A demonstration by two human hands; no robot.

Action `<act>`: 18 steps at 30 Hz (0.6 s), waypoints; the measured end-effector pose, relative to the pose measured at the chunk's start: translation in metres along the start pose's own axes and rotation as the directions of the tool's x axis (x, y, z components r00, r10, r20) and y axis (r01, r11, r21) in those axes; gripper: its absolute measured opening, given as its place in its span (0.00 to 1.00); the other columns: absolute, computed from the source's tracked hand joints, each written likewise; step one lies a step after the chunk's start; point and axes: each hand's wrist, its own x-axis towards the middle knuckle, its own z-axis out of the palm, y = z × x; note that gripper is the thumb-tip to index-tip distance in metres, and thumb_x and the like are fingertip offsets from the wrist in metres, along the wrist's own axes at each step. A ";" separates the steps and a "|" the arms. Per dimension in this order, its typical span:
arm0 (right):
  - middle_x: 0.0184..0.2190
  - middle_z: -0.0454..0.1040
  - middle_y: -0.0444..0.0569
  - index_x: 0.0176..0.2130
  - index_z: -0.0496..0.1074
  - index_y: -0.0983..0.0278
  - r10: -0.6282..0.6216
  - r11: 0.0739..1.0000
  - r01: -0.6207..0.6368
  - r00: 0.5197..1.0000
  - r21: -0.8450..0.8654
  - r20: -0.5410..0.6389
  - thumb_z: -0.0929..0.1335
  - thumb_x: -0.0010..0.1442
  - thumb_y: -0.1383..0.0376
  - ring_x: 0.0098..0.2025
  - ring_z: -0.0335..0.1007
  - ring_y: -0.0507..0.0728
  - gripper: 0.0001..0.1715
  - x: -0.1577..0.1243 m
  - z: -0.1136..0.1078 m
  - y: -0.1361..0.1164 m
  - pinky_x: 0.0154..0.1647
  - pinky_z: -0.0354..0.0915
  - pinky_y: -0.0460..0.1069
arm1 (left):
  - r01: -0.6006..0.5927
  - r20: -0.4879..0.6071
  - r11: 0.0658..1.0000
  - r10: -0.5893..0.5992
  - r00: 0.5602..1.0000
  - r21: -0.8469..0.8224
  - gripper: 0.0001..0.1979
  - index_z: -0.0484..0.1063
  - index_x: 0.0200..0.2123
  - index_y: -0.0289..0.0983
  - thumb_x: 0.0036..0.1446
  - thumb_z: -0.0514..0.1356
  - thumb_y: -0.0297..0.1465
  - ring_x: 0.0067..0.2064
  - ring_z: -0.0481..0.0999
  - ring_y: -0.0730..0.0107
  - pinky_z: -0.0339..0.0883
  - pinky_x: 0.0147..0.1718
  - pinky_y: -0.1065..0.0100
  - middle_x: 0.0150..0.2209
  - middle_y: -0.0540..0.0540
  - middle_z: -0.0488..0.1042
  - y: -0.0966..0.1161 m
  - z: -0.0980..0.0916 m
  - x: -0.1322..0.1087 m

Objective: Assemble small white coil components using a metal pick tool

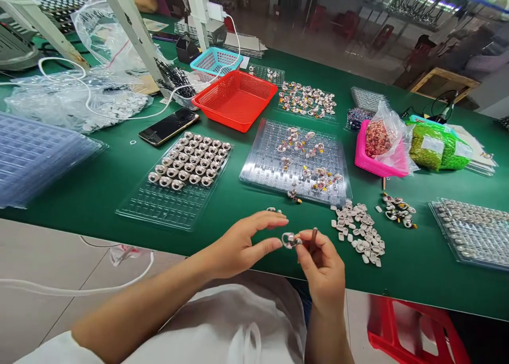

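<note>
My right hand (324,271) pinches a small silvery ring-shaped part (288,240) between thumb and fingertips. A thin brown stick (314,237) also stands up between its fingers. Just left of the part, my left hand (242,247) is open, thumb and fingers apart; its fingertips are close to the ring, and I cannot tell whether they touch it. Behind the left fingers, a few small parts (273,210) lie partly hidden on the green table (222,215). A loose part with a yellow tip (294,195) lies at the front edge of the clear tray stack (254,168).
At left, a clear tray (159,207) holds rows of ring-shaped parts (186,161), near a phone (169,126). A red basket (234,101) stands behind. Pale small pieces (360,231) are scattered right of my hands, near a pink basket (382,165) and another filled tray (473,231).
</note>
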 end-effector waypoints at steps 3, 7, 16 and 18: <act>0.41 0.77 0.51 0.45 0.75 0.61 -0.041 0.999 0.040 0.999 0.022 0.036 0.69 0.66 0.60 0.37 0.76 0.55 0.09 -0.012 0.012 0.000 0.34 0.74 0.47 | 0.233 0.066 0.929 -0.223 0.973 -0.287 0.14 0.78 0.49 0.37 0.61 0.66 0.33 0.48 0.82 0.59 0.76 0.51 0.59 0.47 0.41 0.82 0.009 0.003 -0.010; 0.40 0.75 0.51 0.45 0.74 0.60 -0.068 0.998 0.067 0.997 0.007 0.028 0.69 0.67 0.62 0.37 0.74 0.55 0.07 -0.017 0.024 -0.001 0.34 0.72 0.47 | 0.427 0.172 0.686 -0.409 0.896 -0.590 0.14 0.80 0.43 0.36 0.54 0.71 0.34 0.42 0.82 0.63 0.75 0.47 0.60 0.40 0.44 0.83 0.005 0.005 -0.010; 0.39 0.74 0.48 0.44 0.74 0.59 -0.070 0.997 0.070 0.997 0.018 0.024 0.69 0.66 0.63 0.33 0.72 0.53 0.06 -0.015 0.027 -0.006 0.29 0.68 0.45 | 0.457 0.188 0.482 -0.506 0.842 -0.748 0.14 0.79 0.36 0.35 0.45 0.75 0.28 0.36 0.80 0.68 0.73 0.44 0.64 0.34 0.47 0.82 -0.005 0.005 -0.011; 0.38 0.73 0.47 0.43 0.75 0.59 -0.068 0.997 0.067 0.997 0.027 0.042 0.70 0.66 0.64 0.32 0.71 0.52 0.05 -0.014 0.028 -0.007 0.28 0.66 0.44 | 0.422 0.147 0.513 -0.491 0.858 -0.747 0.12 0.80 0.36 0.35 0.47 0.75 0.30 0.36 0.79 0.68 0.72 0.44 0.64 0.35 0.47 0.82 -0.007 0.006 -0.012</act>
